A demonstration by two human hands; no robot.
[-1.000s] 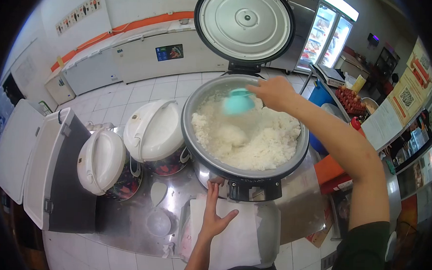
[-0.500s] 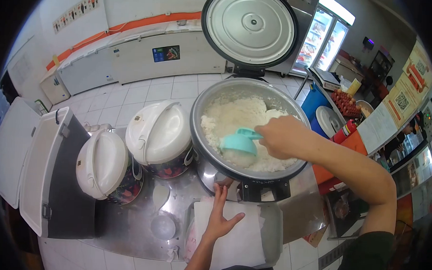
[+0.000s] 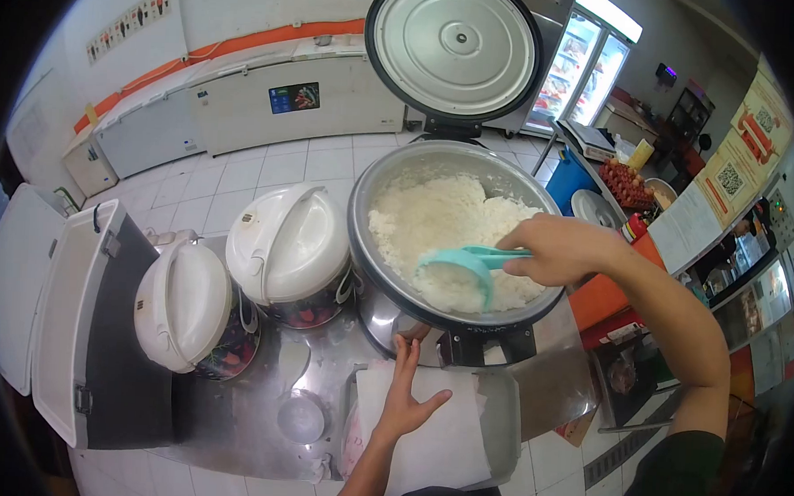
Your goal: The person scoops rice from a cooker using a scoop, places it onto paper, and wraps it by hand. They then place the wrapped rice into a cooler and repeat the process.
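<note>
In the big round cooker [image 3: 362,238] lies white rice [image 3: 426,200]. My right hand [image 3: 561,251] is closed round the handle of a turquoise scoop [image 3: 458,267], whose bowl is tilted and holds rice, down at the near part of the rice. My left hand [image 3: 408,399] has its fingers spread, the fingertips against the cooker's lower front. Beneath that hand, white paper sheets [image 3: 441,445] lie in a grey tray [image 3: 505,421].
Two white-lidded pots [image 3: 289,243] [image 3: 184,305] stand left of the cooker, beside an open grey cool box [image 3: 127,343]. A small bowl [image 3: 302,417] sits on the metal table [image 3: 230,427]. The cooker's lid [image 3: 459,47] stands raised behind it.
My right hand has moved slightly right. The scoop has turned, its bowl now showing rice inside and its handle pointing right. My left hand stays in place.
</note>
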